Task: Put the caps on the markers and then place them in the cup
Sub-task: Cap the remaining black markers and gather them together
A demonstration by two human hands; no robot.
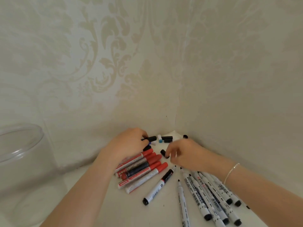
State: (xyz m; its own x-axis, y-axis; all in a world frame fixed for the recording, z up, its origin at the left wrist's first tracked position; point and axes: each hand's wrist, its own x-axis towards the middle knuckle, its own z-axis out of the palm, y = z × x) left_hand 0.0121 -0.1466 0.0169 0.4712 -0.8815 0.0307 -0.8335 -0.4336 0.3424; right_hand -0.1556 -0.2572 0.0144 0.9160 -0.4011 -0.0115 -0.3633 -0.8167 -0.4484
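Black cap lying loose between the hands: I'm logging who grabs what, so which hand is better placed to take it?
The right hand: its fingertips hover right at the black cap, while the left hand is already closed on another black cap.

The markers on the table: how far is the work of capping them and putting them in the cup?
Done: a bundle of markers with red caps lies capped, but the clear cup at the left looks empty. In hand: the left hand grips a black cap, and the right hand reaches to another black cap. Left: the uncapped white markers need caps, then every marker must go into the cup.
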